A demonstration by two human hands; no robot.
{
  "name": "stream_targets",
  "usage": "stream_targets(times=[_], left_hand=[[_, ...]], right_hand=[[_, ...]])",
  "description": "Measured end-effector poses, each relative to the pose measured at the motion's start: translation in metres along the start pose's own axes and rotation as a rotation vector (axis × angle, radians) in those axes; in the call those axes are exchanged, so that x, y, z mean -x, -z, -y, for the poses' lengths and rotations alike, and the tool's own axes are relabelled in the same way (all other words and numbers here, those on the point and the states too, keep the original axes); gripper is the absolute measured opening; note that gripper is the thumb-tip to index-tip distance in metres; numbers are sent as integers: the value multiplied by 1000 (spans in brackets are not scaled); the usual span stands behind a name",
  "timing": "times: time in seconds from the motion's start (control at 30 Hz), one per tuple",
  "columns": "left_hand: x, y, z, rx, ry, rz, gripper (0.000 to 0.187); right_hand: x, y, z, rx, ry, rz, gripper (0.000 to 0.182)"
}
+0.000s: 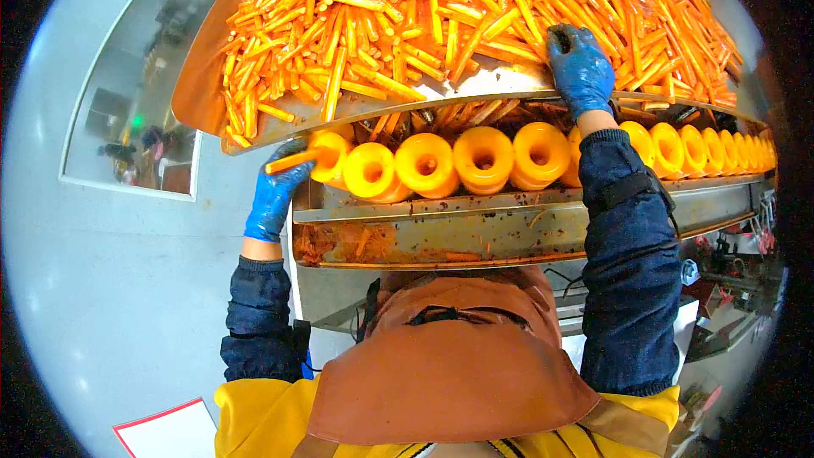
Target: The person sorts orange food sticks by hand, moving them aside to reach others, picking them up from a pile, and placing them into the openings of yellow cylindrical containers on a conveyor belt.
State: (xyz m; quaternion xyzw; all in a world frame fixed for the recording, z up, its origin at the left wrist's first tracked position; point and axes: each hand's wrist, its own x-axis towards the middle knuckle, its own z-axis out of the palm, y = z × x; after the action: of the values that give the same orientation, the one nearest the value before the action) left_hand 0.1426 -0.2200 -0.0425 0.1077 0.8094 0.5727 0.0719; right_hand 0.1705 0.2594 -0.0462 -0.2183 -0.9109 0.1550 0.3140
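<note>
My left hand (273,199), in a blue glove, is closed around an orange carrot-like stick (291,162). One end of the stick points at the leftmost yellow cup (332,155), in a row of round cups with holes in their middles. My right hand (582,72), also gloved in blue, rests by the near lip of a metal tray (500,81) heaped with orange sticks (415,13). Its fingers are curled, and whatever they may hold is hidden. My right sleeve covers part of the cup row.
Below the cups runs a stained metal trough (441,233) with orange scraps in it. A brown apron (449,382) covers my front. At the left is a pale wall with a window (136,102). Cluttered equipment (733,288) stands at the right.
</note>
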Motion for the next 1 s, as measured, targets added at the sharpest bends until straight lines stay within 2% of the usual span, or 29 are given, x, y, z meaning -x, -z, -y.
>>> stream_targets(times=[0.03,0.07,0.13,0.2,0.27,0.3,0.37,0.4,0.47,0.5,0.53,0.63,0.67,0.77,0.8,0.87,1.0], left_hand=[[0,1,-10,2,55,139,37],[-4,8,-15,3,55,139,37],[-19,27,-28,-21,170,285,34],[-43,36,-34,-172,98,10,36],[-88,66,-1,-873,-469,-67,39],[-97,63,-1,-871,-470,-68,39],[-110,58,1,-1270,-588,36,40],[-116,56,-4,-1268,-591,35,40],[-127,52,-15,-1364,-454,186,36],[-128,49,-19,-1378,-557,181,35],[-128,44,-21,-1376,-561,182,35],[-110,9,-55,-1102,-964,109,38],[-107,-6,-68,-1100,-962,113,38],[-105,-35,-81,-1442,-1048,290,45],[-111,-41,-77,-1440,-1047,288,45],[-122,-55,-73,-1630,-958,378,43],[-119,-71,-84,-1549,-946,369,36]], right_hand=[[0,-1,0,1,14,-19,26],[0,-1,0,1,15,-19,26],[0,2,2,-11,-11,-2,26],[0,1,1,-4,-16,6,26],[-1,1,1,2,-17,12,26],[-1,1,1,3,-31,26,27],[-1,2,2,6,-47,37,28],[0,3,4,8,-51,37,28],[0,5,4,13,-55,33,27],[0,4,3,10,-54,47,28],[0,3,2,7,-55,63,29],[-1,-2,-4,20,-16,16,29],[0,-3,-4,18,-3,5,29],[1,-1,0,20,0,1,29],[1,-1,0,14,7,-8,29],[1,2,2,15,0,-9,28],[0,-1,0,-3,3,-33,27]])
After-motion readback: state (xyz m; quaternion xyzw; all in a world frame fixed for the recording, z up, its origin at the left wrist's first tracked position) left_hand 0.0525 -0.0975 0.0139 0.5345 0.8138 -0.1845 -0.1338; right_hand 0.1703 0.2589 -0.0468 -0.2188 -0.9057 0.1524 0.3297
